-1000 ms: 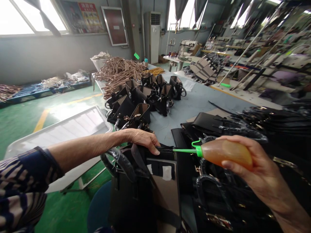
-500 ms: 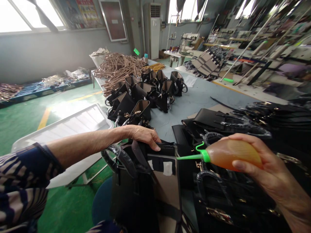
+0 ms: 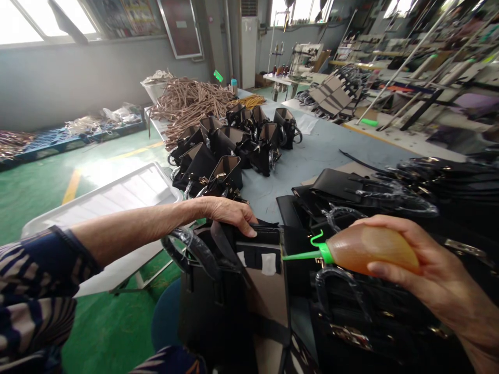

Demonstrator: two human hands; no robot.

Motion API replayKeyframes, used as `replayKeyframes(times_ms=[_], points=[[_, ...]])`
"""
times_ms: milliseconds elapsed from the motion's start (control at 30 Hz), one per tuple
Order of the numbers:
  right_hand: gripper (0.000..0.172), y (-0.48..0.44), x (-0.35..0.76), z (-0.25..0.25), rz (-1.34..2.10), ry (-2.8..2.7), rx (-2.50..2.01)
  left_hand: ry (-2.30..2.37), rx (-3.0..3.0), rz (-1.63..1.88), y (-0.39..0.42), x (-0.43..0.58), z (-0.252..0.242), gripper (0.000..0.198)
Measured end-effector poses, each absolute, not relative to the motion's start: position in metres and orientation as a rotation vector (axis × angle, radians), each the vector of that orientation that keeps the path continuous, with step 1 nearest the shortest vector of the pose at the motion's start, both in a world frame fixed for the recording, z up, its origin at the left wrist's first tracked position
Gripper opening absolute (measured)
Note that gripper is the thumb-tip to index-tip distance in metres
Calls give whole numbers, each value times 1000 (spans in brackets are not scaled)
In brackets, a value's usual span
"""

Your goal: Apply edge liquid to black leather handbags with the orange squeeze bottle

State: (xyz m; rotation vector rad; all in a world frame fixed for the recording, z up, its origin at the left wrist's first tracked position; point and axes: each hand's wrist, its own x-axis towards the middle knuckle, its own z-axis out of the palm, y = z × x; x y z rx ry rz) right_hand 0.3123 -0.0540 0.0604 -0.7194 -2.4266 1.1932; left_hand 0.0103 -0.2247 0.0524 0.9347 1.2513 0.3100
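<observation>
A black handbag (image 3: 212,311) with a beige lining stands in front of me, its wrapped handle (image 3: 195,249) on the left. My left hand (image 3: 234,214) lies over its top edge, thumb pressed on the near side and fingers hidden behind, gripping it. White patches on a black strip (image 3: 268,263) show on the beige inner face. In my right hand (image 3: 436,265) is a squeeze bottle (image 3: 370,249) of amber liquid, held on its side. Its thin green nozzle (image 3: 302,255) points left, the tip at the right edge of the beige panel.
Black bags (image 3: 230,140) stand in a group farther up the blue-grey table (image 3: 319,140), before a heap of brown straps (image 3: 195,101). More black bags (image 3: 343,187) are piled at right. A white tray (image 3: 105,200) sits left, and sewing machines (image 3: 307,54) are behind.
The nozzle tip has moved slightly down along the panel's right edge. My left hand keeps its hold on the bag, and the whole view has shifted a little.
</observation>
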Motion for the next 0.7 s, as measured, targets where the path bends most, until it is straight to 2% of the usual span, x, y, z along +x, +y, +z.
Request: replayKeyframes(times_ms=[333, 700], points=[[48, -58, 315, 59, 1197, -2491, -723, 1260, 1013, 294, -224, 8, 51, 25], [46, -64, 312, 64, 1039, -2556, -639, 1267, 972, 309, -226, 6, 47, 28]])
